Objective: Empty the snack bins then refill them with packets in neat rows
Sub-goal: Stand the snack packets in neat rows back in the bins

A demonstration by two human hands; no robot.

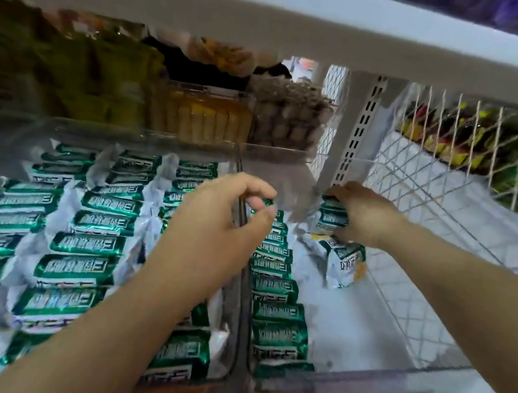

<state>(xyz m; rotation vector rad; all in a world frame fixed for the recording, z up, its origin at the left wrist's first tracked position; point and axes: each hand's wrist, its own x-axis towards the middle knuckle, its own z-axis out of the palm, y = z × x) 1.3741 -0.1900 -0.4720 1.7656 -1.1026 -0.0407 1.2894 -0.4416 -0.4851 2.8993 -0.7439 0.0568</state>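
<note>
Hands at the snack bins, as I see them from the head view. The left hand (223, 214) hangs over the divider between the two clear bins with fingers curled toward the thumb. A sliver of green shows at the fingertips, and I cannot tell whether it is pinched or merely behind them. The right hand (366, 214) grips a small stack of packets (333, 214) at the rear of the right bin (392, 373), fingers wrapped round its far side. Just in front of that stack a tilted packet (344, 262) leans out of line. A single row (277, 302) runs down the bin's left wall, and the rest of its floor is bare. The left bin (22, 129) holds green-and-white packets (84, 249) in several full rows. Risks, in my judgement: the gripped stack could fan apart if set down on the tilted packet, and the left forearm, lying low across the left bin, could drag finished rows askew. The shelf above (281, 11) cuts off the rear bins (202, 118). Motion blur smears the packet print and the wire mesh (448, 142) on the right.
</note>
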